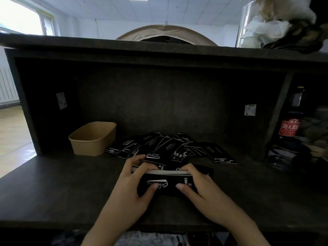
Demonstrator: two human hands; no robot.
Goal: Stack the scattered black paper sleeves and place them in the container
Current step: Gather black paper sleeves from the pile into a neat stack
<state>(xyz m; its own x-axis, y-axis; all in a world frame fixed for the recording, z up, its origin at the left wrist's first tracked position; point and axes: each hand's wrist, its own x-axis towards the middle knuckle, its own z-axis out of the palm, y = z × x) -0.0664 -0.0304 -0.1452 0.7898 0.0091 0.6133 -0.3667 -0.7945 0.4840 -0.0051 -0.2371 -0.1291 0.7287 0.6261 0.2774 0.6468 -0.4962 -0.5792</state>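
- the left hand (132, 181) grips the left end of a stack of black paper sleeves (166, 183), its fingers curled over the far edge and its thumb pressed on the printed top face.
- the right hand (197, 183) grips the right end of the same stack the same way, fingers hooked over the far edge, thumb lying flat on top.
- the stack sits between the two hands, near the front of the dark tabletop (62, 189); its pale paper edges show along the far side, and white script lettering runs across the top sleeve.
- just beyond the hands lies a loose heap of scattered sleeves (170, 146), overlapping at odd angles and fanning out to the left and right; whether the stack touches the heap i cannot tell.
- far left of the heap stands the container (93, 139), a tan paper tub, upright, close to the leftmost sleeves.
- a dark back panel (159, 96) rises behind everything, with a small white sticker (250, 110) on its right part.
- to the far right, past an upright divider, stands a dark bottle (290, 125) with a red label.
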